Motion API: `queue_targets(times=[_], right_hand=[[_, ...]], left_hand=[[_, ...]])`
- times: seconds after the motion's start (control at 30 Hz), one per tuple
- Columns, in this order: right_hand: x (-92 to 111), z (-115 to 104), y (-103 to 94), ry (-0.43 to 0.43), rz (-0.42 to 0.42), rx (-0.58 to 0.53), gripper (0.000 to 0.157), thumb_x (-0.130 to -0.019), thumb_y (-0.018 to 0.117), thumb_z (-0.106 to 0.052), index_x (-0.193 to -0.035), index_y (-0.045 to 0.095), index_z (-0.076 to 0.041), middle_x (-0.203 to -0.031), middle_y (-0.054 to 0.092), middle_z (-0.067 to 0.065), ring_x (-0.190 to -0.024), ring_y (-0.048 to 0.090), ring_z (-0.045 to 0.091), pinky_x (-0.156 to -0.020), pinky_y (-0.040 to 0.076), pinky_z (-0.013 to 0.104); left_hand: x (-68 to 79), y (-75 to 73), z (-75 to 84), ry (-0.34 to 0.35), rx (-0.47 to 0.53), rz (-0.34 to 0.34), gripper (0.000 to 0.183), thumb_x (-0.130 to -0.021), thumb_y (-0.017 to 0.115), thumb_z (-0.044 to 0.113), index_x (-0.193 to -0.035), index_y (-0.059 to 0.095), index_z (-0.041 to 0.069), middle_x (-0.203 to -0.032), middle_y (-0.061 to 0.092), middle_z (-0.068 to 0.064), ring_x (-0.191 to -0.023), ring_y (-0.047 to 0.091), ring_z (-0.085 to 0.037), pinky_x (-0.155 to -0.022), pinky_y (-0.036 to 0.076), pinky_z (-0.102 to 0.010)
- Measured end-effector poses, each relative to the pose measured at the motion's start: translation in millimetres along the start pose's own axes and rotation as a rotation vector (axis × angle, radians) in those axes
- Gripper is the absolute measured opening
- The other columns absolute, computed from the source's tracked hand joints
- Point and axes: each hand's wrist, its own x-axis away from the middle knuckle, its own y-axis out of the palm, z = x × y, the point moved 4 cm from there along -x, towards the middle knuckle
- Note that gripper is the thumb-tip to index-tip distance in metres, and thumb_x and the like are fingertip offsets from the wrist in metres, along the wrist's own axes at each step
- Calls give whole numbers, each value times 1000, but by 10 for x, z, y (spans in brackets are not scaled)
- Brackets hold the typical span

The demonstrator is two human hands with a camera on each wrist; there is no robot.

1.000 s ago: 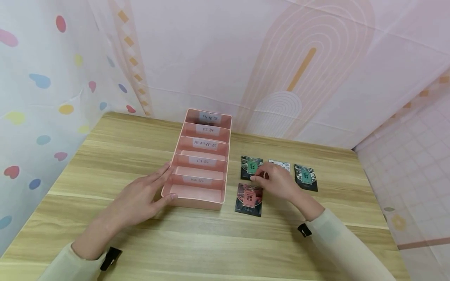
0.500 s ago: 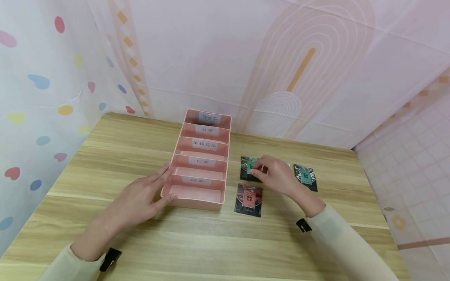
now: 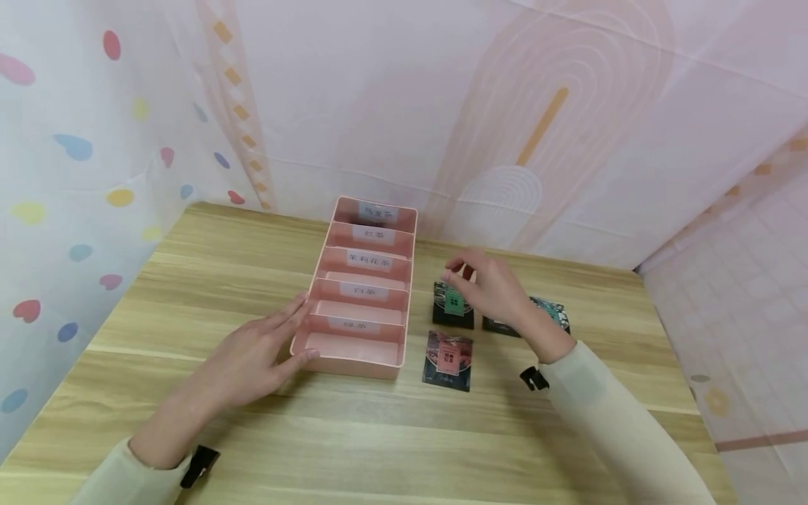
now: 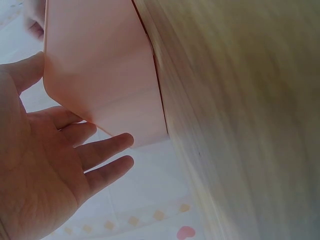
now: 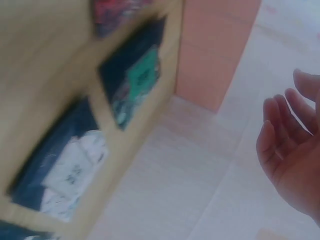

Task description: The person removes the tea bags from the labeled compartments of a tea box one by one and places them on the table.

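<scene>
My left hand (image 3: 252,358) rests against the near left corner of a pink divided box (image 3: 356,367), its thumb at the front rim. In the left wrist view its fingers are spread, some touching the box wall. My right hand (image 3: 495,287) hovers above the tea sachets, fingers loosely bent; the right wrist view shows nothing in it. Below its fingertips lies a tea sachet with a green label (image 3: 453,312). Nearer me is a red-labelled tea sachet (image 3: 448,361). A white-labelled tea sachet (image 5: 70,170) and another dark tea sachet (image 3: 558,314) are partly hidden by the right hand and wrist in the head view.
Each box compartment bears a paper label (image 3: 369,261) with handwritten characters. The wood-grain table (image 3: 379,435) ends at patterned cloth (image 3: 379,105) behind and at both sides. A black clip (image 3: 200,465) sits at the left cuff and another clip (image 3: 534,379) at the right cuff.
My right hand has shifted away from me and lifted off the sachets, uncovering more of the green-labelled one. The left hand and the box have stayed where they were.
</scene>
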Motion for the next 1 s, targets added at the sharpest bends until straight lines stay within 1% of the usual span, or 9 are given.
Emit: queue_targets(times=[0.27,0.47,0.6,0.7,0.77,0.9,1.0], right_hand=[[-215,-82,15,-39,35,-19,17,-102,71,-20,-109,75,-5,-102,71,6,-89,64,21,-72,53,38],[-416,-138,60,-64,40,-39,18,-103,70,-19,-111,74,-4,-105,72,8,-95,65,23,-83,56,41],[-571,-161,102,-56,44,-77,17,-102,71,-16,-111,73,-2,-105,72,9,-97,65,24,-88,56,47],[-686,-169,154,-29,32,-103,20,-102,71,-17,-114,73,-1,-109,72,10,-100,64,24,-91,55,49],[-759,-174,198,-18,18,-113,22,-102,71,-16,-118,72,-1,-112,72,10,-104,64,24,-94,55,48],[-872,-161,282,-20,0,-121,27,-101,71,-15,-124,70,1,-116,70,12,-107,64,26,-97,54,48],[-940,-130,339,-13,-7,-115,35,-100,71,-14,-130,67,3,-121,70,16,-110,63,30,-99,53,49]], left_hand=[[-3,20,14,0,5,0,74,-103,65,43,-158,41,-1,-165,38,-19,-132,59,-44,-105,50,-61],[-13,7,6,3,4,-1,74,-102,66,40,-158,42,-2,-164,38,-20,-131,59,-44,-105,50,-61],[-17,2,4,6,5,-1,73,-103,65,41,-157,43,-3,-165,38,-19,-132,58,-44,-106,49,-61],[-16,1,5,2,8,-5,74,-103,64,42,-158,42,-2,-165,37,-19,-133,57,-44,-106,48,-61],[-12,1,7,-1,8,-5,74,-103,64,42,-158,42,-2,-165,37,-18,-133,57,-44,-107,48,-61],[-1,5,16,-3,12,-8,73,-103,65,41,-158,42,-2,-165,38,-19,-134,57,-44,-107,48,-61],[6,8,21,-4,19,-12,73,-103,65,41,-158,41,-2,-164,38,-20,-135,56,-44,-107,48,-61]])
